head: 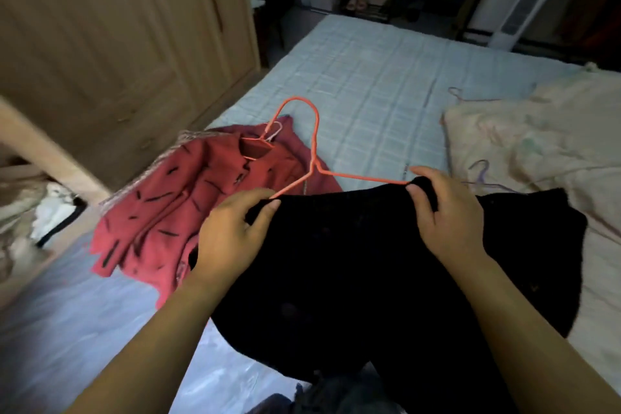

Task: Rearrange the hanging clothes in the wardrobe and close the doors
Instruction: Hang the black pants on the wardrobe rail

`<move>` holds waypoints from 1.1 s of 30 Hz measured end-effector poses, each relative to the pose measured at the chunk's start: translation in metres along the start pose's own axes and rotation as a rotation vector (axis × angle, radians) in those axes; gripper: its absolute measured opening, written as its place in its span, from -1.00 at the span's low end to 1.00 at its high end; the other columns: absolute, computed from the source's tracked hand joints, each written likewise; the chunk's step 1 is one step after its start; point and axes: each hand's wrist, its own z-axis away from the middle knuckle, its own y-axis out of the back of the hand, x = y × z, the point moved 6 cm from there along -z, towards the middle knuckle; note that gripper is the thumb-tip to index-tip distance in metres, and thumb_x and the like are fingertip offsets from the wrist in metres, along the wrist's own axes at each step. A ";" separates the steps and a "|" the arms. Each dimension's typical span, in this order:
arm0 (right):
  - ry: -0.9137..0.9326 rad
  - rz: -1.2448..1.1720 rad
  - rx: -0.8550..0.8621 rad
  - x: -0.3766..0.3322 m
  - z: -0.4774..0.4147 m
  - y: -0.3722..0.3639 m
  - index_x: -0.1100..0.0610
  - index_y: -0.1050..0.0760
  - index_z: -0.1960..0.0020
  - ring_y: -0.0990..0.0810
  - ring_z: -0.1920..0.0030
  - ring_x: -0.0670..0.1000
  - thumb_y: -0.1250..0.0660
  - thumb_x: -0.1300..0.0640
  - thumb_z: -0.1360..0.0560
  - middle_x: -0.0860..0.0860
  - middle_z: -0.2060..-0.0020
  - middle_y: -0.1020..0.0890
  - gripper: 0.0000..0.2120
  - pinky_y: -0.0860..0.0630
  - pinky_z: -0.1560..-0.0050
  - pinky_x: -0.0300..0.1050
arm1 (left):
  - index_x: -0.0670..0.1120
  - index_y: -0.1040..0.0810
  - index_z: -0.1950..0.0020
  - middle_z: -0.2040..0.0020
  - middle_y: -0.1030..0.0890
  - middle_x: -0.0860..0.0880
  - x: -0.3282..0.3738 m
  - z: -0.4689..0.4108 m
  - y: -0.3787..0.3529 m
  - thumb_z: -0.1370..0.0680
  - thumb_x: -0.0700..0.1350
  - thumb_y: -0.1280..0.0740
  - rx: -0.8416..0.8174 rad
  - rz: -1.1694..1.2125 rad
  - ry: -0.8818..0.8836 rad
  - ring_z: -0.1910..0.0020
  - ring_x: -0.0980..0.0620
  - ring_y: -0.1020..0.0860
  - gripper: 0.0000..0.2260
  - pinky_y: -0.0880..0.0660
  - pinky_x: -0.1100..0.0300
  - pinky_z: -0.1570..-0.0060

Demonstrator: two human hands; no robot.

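Over the bed (369, 77), I hold a black garment (353, 262) on an orange hanger (314, 131) with both hands.
The wooden wardrobe (117, 27) stands left of the bed. The black garment drapes from the hanger down toward me, partly covering a red shirt (161, 205) lying flat on the bed to its left. Both forearms reach forward, palms down. My left hand (232, 239) pinches the fabric at the hanger's left shoulder; my right hand (443, 212) has its grip curled over the fabric at the right shoulder.
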 end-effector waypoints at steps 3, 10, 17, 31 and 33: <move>0.081 -0.065 -0.012 -0.071 0.005 -0.020 0.14 -0.52 -0.16 -0.60 0.07 0.12 -0.14 -0.08 -0.52 0.07 0.03 -0.66 -0.62 -0.35 0.14 -0.16 | 0.05 -0.63 -0.04 -0.01 -0.65 0.12 -0.037 0.029 0.066 -0.47 0.20 -0.19 0.074 -0.023 0.060 0.02 0.12 -0.59 -0.66 -0.46 0.24 0.08; 0.326 -0.241 -0.160 -0.235 0.020 -0.091 0.00 -0.44 -0.18 -0.53 0.08 0.01 -0.17 -0.12 -0.49 0.04 0.02 -0.67 -0.66 -0.40 0.21 -0.11 | 0.14 -0.59 -0.02 0.02 -0.64 0.15 -0.132 0.105 0.211 -0.48 0.21 -0.19 0.238 -0.137 0.245 0.03 0.10 -0.57 -0.72 -0.46 0.18 0.08; 0.545 -0.424 -0.312 -0.389 0.024 -0.164 0.01 -0.45 -0.09 -0.51 0.07 0.01 -0.17 -0.11 -0.47 0.03 0.11 -0.68 -0.72 -0.37 0.22 -0.16 | 0.03 -0.63 0.04 0.15 -0.57 0.11 -0.205 0.150 0.341 -0.50 0.01 -0.31 0.524 -0.191 0.381 0.12 0.16 -0.49 -0.87 -0.30 0.33 0.14; 0.663 -0.641 -0.227 -0.684 -0.111 -0.312 0.09 -0.52 0.00 -0.61 0.26 0.15 -0.25 -0.06 -0.50 -0.08 0.28 -0.61 -0.76 -0.31 0.32 -0.17 | 0.06 -0.61 0.03 0.18 -0.55 0.10 -0.347 0.042 0.598 -0.52 0.03 -0.34 0.748 -0.459 0.400 0.15 0.09 -0.51 -0.90 -0.45 0.07 0.14; 0.654 -0.689 -0.271 -0.723 -0.145 -0.335 0.05 -0.50 0.00 -0.60 0.21 0.11 -0.28 -0.02 -0.53 -0.23 0.29 -0.52 -0.84 -0.32 0.31 -0.16 | 0.06 -0.61 0.02 0.16 -0.56 0.10 -0.365 0.012 0.633 -0.53 -0.01 -0.36 0.765 -0.476 0.400 0.14 0.08 -0.52 -0.92 -0.45 0.10 0.15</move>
